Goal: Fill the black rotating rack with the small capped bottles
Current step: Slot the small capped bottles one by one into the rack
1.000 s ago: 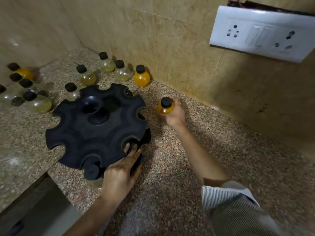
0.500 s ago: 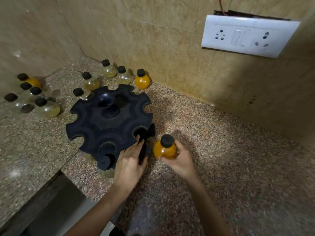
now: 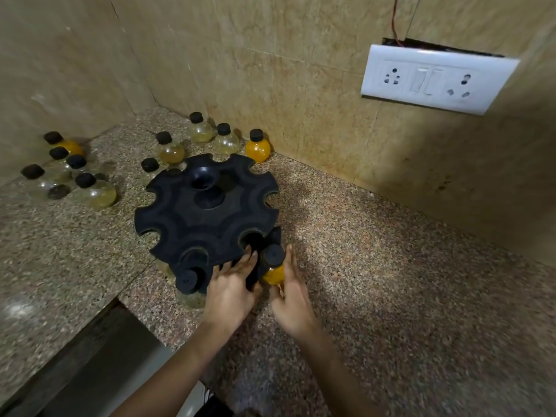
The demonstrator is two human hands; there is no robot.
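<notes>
Your right hand [image 3: 290,299], just below the middle of the frame, is closed around the round belly of an orange bottle [image 3: 273,273], fingers along its right side and thumb low on its near side, so the black cap [image 3: 273,254] stands clear above your grip. The bottle sits upright at the near right edge of the black rack [image 3: 207,215], just outside an open notch [image 3: 254,239] in the top plate. Your left hand [image 3: 231,290] lies flat with fingers spread on the rack's near rim, touching it beside that notch; it pins the rack and clasps nothing.

The bottle looks small and light, probably thin smooth plastic, so the belly may slip or give if you squeeze hard. Keep the hold low on the widest part and let the narrow neck under the cap slide into the notch. The rack likely turns easily, so the steadying palm matters.

To the lower left of your left hand another capped bottle [image 3: 188,281] already hangs in the rack's near slot. The remaining notches look empty. In the upper left of the frame, loose bottles wait on the granite counter [image 3: 391,281]: a cluster [image 3: 75,173] at far left, and several more [image 3: 210,136] along the tiled wall behind the rack, one of them orange [image 3: 257,147].
</notes>
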